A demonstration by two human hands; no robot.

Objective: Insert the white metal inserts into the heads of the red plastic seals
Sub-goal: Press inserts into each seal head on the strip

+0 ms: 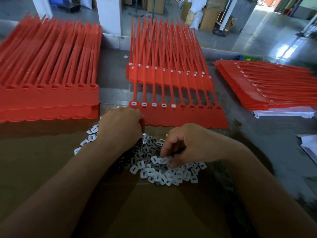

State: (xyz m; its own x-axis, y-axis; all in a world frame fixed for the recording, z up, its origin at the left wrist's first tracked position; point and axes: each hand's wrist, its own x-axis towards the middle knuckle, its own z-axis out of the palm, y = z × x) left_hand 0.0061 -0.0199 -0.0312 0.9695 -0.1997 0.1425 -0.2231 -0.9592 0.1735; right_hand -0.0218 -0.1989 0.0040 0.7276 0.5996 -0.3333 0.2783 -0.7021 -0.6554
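A strip of red seals point(185, 117) lies across the middle of the cardboard, its heads in a row. The several heads on the left hold white inserts point(144, 104); those on the right show dark empty sockets point(192, 106). My left hand point(120, 124) grips the strip's near left corner. A pile of loose white inserts point(164, 176) lies on the cardboard in front of me. My right hand point(187, 145) reaches down into the pile, and its fingertips pinch one insert point(163, 160).
A tall stack of red seals with empty heads point(49, 90) fills the left side. More strips with inserts point(164, 73) lie behind the working strip. Another stack point(267, 86) rests on white paper at the right. The cardboard sheet point(154, 212) covers the near table.
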